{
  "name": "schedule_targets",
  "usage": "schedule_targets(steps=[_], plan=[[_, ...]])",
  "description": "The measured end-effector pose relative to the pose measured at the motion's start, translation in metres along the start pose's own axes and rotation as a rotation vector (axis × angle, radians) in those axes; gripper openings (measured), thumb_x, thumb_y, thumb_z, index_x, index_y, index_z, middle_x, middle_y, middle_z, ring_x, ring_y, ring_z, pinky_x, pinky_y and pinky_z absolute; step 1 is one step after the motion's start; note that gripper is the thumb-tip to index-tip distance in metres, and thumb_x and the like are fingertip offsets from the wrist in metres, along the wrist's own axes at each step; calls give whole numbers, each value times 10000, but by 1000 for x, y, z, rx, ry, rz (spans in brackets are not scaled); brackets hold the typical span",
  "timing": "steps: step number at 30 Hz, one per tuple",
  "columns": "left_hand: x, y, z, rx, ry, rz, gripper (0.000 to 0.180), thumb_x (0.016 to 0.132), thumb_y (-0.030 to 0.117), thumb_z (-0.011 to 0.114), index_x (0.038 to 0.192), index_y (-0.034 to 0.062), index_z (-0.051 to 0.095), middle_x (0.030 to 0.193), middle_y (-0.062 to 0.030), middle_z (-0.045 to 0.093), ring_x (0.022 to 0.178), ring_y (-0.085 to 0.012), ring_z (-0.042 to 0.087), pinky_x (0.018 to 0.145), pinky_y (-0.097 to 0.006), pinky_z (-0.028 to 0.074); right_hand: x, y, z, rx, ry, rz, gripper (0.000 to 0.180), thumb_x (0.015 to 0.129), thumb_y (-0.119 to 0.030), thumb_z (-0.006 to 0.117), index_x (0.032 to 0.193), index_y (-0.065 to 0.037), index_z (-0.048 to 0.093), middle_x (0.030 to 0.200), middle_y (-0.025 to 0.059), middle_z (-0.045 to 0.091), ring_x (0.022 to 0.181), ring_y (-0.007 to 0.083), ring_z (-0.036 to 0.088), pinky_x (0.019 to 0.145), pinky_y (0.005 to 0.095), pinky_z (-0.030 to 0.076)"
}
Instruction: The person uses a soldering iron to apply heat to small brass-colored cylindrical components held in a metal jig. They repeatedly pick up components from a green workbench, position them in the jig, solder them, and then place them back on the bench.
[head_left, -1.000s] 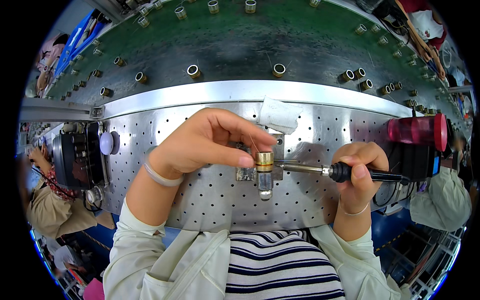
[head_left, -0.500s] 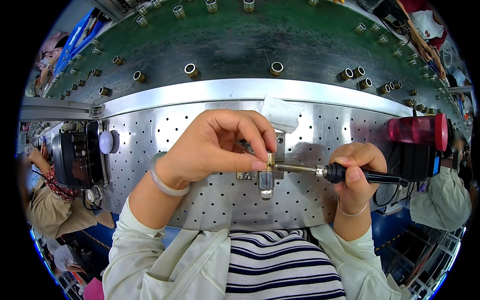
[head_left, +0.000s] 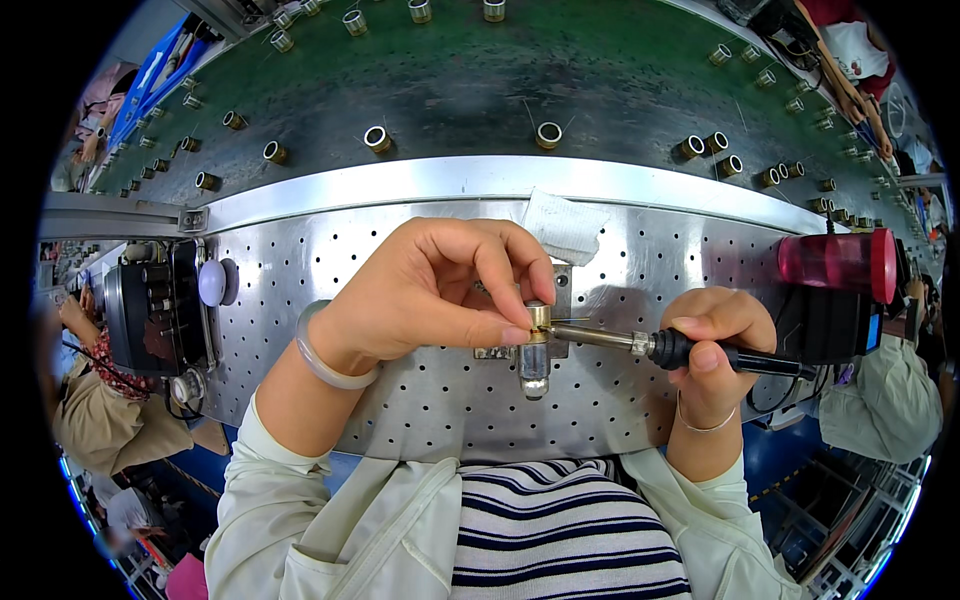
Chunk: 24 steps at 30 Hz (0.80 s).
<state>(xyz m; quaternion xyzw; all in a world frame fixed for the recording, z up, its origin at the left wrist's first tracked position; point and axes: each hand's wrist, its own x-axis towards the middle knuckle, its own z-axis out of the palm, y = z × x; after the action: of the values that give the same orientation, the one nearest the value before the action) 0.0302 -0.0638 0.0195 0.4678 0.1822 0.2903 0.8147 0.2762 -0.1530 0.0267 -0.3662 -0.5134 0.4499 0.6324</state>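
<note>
With thumb and index finger, my left hand (head_left: 440,290) pinches a small brass-coloured metal cylinder (head_left: 540,314). It sits at the upper end of a silver post (head_left: 535,368) with a rounded tip, by a metal fixture block (head_left: 562,285) that my fingers partly cover. My right hand (head_left: 722,340) is closed round the black handle of a soldering iron (head_left: 690,348). The iron points left, its tip at the side of the cylinder. A thin wire shows beside the tip; whether tip and cylinder touch is too small to tell.
A perforated metal work plate (head_left: 420,400) lies beneath my hands. Beyond its silver rail, a green conveyor belt (head_left: 450,90) carries several metal rings. A white cloth (head_left: 562,226) lies behind the fixture. Dark equipment (head_left: 155,310) stands left, a pink container (head_left: 835,265) right. Other people sit at both sides.
The rings on the belt have shifted slightly to the left. My left hand and the soldering iron have barely moved, the iron tip staying at the cylinder.
</note>
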Motion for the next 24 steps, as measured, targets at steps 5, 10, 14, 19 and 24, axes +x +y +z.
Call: schedule_targets(steps=[5, 10, 14, 19, 24], plan=[[1, 2, -2, 5, -32, -3, 150, 663, -88, 725, 767, 11, 680, 1000, -166, 593, 874, -193, 587, 821, -279, 476, 0, -1, -1, -58, -4, -10, 186, 712, -75, 750, 771, 47, 622, 672, 103, 607, 548, 159, 563, 507, 242, 432], [3, 4, -1, -70, -29, -112, 218, 717, -49, 697, 935, -38, 682, 992, -169, 623, 898, -205, 597, 809, -280, 475, 1, -2, -3, -87, -19, -13, 190, 704, -85, 760, 758, 39, 626, 677, 107, 615, 554, 171, 572, 515, 244, 438], [2, 4, -4, -1, -34, -156, 278, 743, -15, 688, 1016, -56, 667, 972, -165, 645, 891, -201, 605, 796, -278, 475, 2, 0, -5, -93, -38, -54, 194, 699, -89, 765, 756, 34, 626, 677, 111, 620, 553, 176, 575, 510, 246, 439], [1, 9, -4, -21, -21, -208, 265, 741, -14, 701, 998, -66, 667, 973, -165, 645, 891, -204, 608, 784, -272, 480, 2, 0, -3, -115, -43, -66, 194, 699, -93, 764, 756, 31, 626, 678, 113, 623, 554, 179, 579, 505, 246, 439], [4, 9, -2, 45, -24, -192, 276, 728, -41, 702, 1000, -69, 667, 977, -174, 649, 902, -210, 613, 783, -271, 487, 1, 1, -4, -103, -20, -79, 186, 722, -92, 744, 758, 38, 616, 673, 119, 610, 521, 167, 559, 486, 241, 427]])
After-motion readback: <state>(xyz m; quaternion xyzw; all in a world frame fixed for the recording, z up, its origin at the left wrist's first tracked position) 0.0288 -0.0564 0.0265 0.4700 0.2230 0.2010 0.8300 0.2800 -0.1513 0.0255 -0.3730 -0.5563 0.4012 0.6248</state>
